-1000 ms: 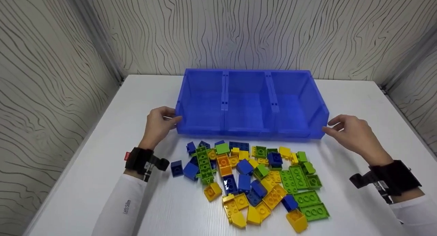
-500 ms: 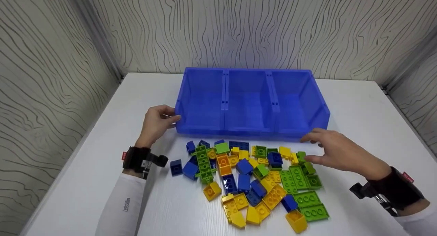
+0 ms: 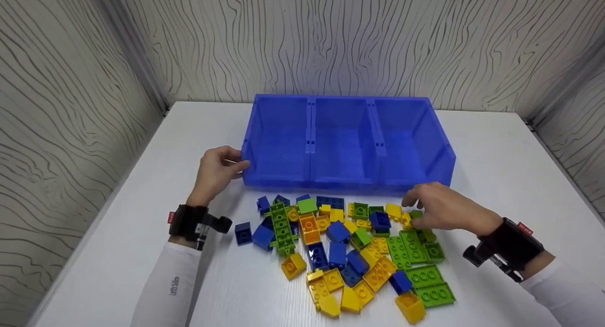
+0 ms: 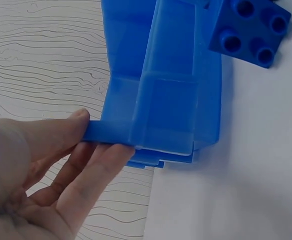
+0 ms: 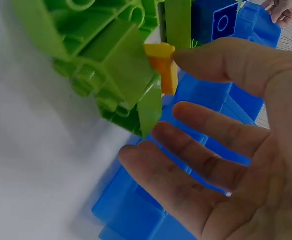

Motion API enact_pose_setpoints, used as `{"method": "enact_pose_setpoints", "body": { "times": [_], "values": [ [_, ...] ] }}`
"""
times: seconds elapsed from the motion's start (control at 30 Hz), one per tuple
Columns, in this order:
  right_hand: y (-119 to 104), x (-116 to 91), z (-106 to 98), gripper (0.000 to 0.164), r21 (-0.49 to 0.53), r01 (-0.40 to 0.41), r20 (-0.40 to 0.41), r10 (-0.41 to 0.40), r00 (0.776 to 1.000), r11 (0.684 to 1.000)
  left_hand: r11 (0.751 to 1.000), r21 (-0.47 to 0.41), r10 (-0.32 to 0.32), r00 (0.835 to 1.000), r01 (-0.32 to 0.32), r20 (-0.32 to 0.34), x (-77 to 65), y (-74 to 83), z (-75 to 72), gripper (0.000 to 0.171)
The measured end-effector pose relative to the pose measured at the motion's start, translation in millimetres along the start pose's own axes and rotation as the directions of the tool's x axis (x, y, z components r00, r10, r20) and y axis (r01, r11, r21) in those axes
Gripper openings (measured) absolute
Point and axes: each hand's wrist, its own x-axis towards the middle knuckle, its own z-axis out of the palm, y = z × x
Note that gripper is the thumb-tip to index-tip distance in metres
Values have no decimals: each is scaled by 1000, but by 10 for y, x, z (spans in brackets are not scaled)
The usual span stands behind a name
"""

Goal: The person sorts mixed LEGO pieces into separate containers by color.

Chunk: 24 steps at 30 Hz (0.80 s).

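Head view first: the blue three-compartment bin (image 3: 347, 181) sits toward the back edge of the counter (image 3: 501, 185), well in from both side edges. In front of it, toward the near edge, spread the building bricks (image 3: 338, 253), blue, yellow, orange and green. Over on the left-edge side, the left hand (image 3: 212, 173) has the bin's front left corner pinched! On the right-edge side, the right hand (image 3: 444, 206) reaches down over the bricks at the far right of the spread, thumb and fingers apart.

To the left wrist: thumb above, fingers below, clamped on the bin's edge, with a blue four-stud brick (image 4: 250, 30) near the bin.

And the right wrist: fingers spread beside a large green brick (image 5: 121, 65), thumb tip right at a small yellow brick (image 5: 163, 70); touching or just short, I cannot tell. A blue brick (image 5: 213, 22) lies beyond.
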Motion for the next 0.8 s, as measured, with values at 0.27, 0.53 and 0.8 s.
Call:
{"method": "enact_pose_setpoints", "body": {
  "times": [0.27, 0.53, 0.8],
  "values": [
    [-1, 50, -29, 28, 88, -49, 73, 43, 996, 995, 1000, 20, -1, 1000, 2, -12, 1, 33, 8, 19],
    [33, 81, -21, 19, 159, -85, 35, 80, 996, 984, 998, 60, 2, 1000, -1, -21, -1, 26, 18, 18],
    [47, 117, -4, 11, 265, -253, 111, 231, 966, 930, 998, 66, 6, 1000, -4, -26, 4, 26, 28, 17]
  ]
}}
